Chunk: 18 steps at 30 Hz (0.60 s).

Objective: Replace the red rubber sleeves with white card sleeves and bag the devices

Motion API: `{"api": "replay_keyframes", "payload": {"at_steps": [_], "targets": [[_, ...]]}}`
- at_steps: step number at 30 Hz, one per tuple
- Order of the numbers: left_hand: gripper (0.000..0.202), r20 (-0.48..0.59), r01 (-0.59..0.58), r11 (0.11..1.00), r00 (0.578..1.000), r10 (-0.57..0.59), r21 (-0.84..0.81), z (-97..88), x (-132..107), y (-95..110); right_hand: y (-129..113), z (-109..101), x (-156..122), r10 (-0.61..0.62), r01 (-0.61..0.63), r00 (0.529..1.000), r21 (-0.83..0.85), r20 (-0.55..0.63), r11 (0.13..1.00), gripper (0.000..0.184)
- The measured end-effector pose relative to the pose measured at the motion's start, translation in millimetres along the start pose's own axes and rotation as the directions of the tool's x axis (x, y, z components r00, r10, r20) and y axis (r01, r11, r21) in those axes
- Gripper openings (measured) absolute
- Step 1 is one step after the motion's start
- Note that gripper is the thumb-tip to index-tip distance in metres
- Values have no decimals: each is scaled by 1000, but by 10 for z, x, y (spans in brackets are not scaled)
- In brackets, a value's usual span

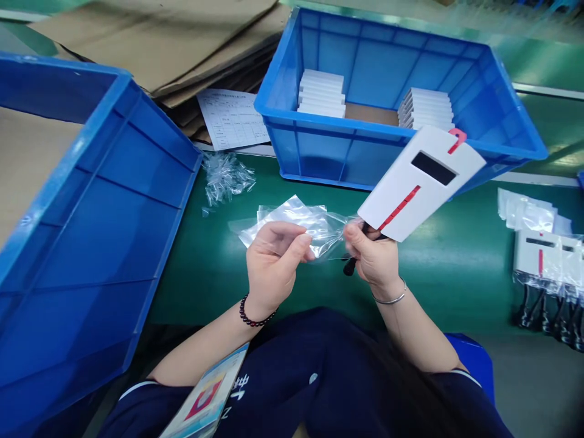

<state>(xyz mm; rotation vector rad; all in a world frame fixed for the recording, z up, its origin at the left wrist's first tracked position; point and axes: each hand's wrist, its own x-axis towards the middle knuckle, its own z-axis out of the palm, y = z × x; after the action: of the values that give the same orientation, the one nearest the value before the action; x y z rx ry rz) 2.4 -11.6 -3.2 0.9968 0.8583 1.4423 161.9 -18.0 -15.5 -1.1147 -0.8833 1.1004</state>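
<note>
My left hand (274, 258) pinches the clear bag (314, 225), and my right hand (371, 255) is clamped on the white device (422, 182), not bagged yet. A few bagged ones (545, 255) sit at right, with more bare in the blue bin (319, 152).

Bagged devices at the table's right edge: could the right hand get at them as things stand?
Likely not yet: the right hand grips a white device, though only bare table lies between it and the bagged devices.

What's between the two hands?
A clear plastic bag stretches from the left hand, which pinches it, to the right hand, which also holds a white device. The head view shows it.
</note>
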Motion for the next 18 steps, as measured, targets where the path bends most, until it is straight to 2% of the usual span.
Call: {"api": "replay_keyframes", "payload": {"at_steps": [3,7,10,13,16,18], "targets": [[24,57,109,988,993,-103,-113,-36,20,75,-21,-44,28,-66,67,996,11,-67,998,38],[23,30,178,975,984,-176,-135,-107,93,140,-55,-114,37,-104,106,994,-74,23,992,26],[19,19,134,991,991,-133,-18,-147,129,134,-45,-125,21,-79,77,997,-100,-14,992,22],[17,21,84,994,996,-86,76,-185,143,99,-36,-124,12,-108,102,992,-100,-59,990,30],[14,15,-8,991,1000,6,132,-225,145,60,-52,-114,10,-149,154,988,-164,39,974,24],[13,33,-85,981,996,80,175,-247,140,43,-63,-94,11,-163,171,985,-188,57,967,21]]}}
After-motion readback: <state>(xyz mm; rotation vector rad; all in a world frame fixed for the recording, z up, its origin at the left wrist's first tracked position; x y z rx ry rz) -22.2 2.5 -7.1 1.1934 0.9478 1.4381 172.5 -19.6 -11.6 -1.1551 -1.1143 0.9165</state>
